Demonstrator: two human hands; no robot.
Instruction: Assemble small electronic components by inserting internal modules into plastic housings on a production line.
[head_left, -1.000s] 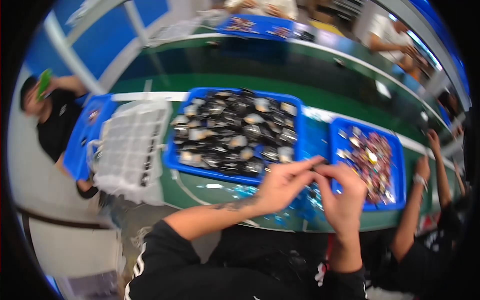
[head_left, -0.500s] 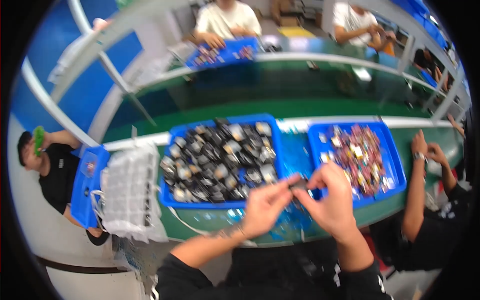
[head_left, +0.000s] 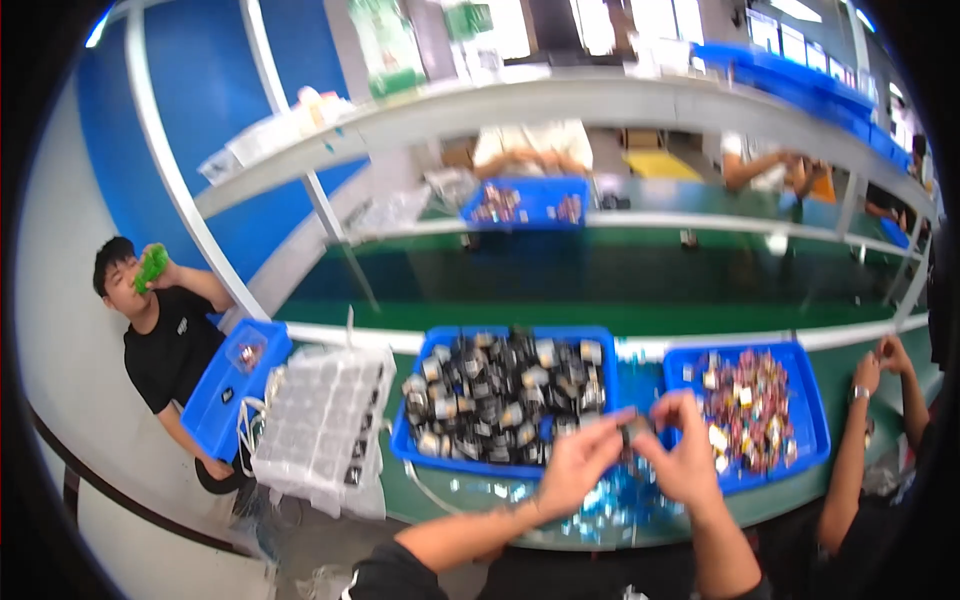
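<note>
My left hand and my right hand meet over the near side of the table, between two blue trays. Both are closed, with thumbs and fingers pinching a small dark piece; blur and the fingers hide its kind. Left of it, a blue tray is heaped with small black-and-silver parts. The other blue tray, to the right, holds a pile of small reddish parts with yellow and silver bits. Shiny blue film scraps lie beneath my hands.
A translucent compartment tray in plastic stands at the left, beside another blue tray. A seated person there holds something green. At the right edge are a co-worker's arms. A shelf spans above; people work across the table.
The view has tilted upward and toward the left, so the trays and table sit lower and farther right. My hands stay together, pinching the small dark piece.
</note>
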